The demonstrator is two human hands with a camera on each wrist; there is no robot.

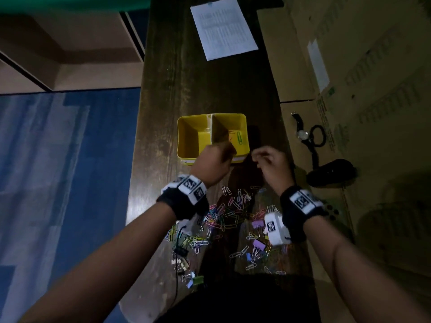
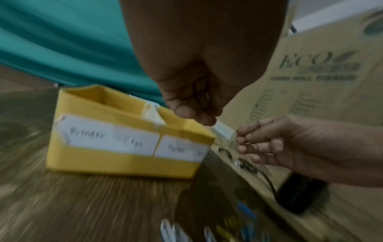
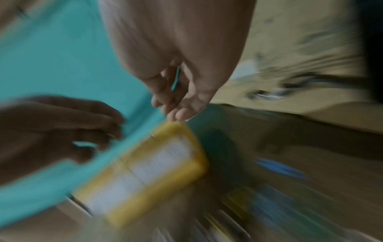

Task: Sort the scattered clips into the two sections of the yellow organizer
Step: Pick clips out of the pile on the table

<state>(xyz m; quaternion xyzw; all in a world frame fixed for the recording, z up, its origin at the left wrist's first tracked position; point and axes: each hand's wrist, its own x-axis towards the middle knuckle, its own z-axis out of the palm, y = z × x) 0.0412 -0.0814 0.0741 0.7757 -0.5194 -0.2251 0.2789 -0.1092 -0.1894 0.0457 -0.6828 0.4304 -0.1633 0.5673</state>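
The yellow organizer point(image 1: 186, 138) stands mid-table with two sections, labelled for binder clips on the left and paper clips on the right point(image 2: 124, 157). A green paper clip point(image 1: 239, 137) lies in the right section. My left hand point(image 1: 229, 149) hovers over that section's front edge, its fingers curled round what looks like a thin wire paper clip point(image 2: 200, 95). Just right of the organizer, my right hand point(image 1: 256, 157) pinches a thin paper clip point(image 2: 248, 143) between thumb and fingers. The scattered pile of coloured paper clips and binder clips point(image 1: 233, 220) lies nearer me, under both wrists. The right wrist view is badly blurred.
A printed sheet point(image 1: 224, 27) lies at the table's far end. A dark flat object point(image 1: 254, 138) sits beside the organizer's right wall. On the cardboard point(image 1: 349, 66) to the right lie a wristwatch point(image 1: 302, 134) and a black object point(image 1: 331, 172). Blue floor lies beyond the table's left edge.
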